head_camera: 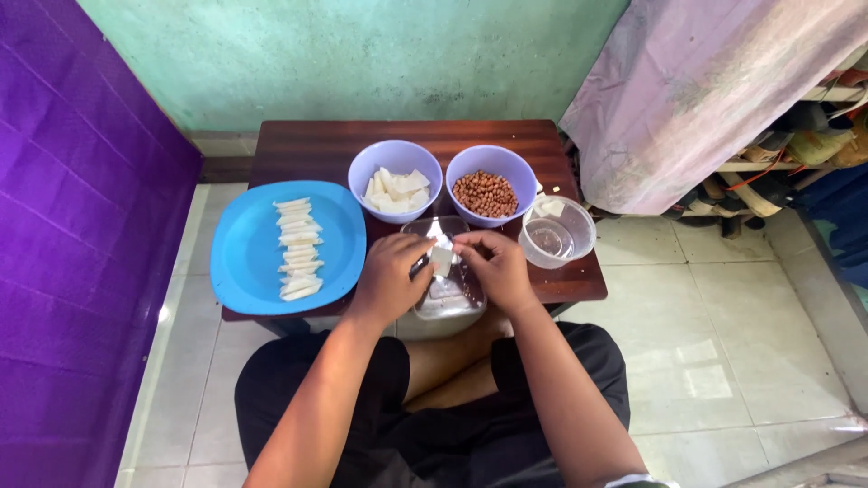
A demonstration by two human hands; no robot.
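My left hand [391, 278] and my right hand [495, 267] meet over a clear plastic tray [449, 303] at the front of the low wooden table [316, 149]. Together they pinch a small white wrapper piece [441, 259] between the fingertips. To the left lies a blue plate [244, 248] with a column of folded white pieces [298, 248]. Behind the hands stand a lilac bowl of white wrapper squares [394, 176] and a lilac bowl of brown peanuts [490, 183].
A clear round container [558, 232] with a little liquid stands at the table's right. A purple wall panel [72, 226] runs along the left, a green wall behind. A draped pink cloth [705, 81] covers cluttered shelves at right. White floor tiles surround my crossed legs.
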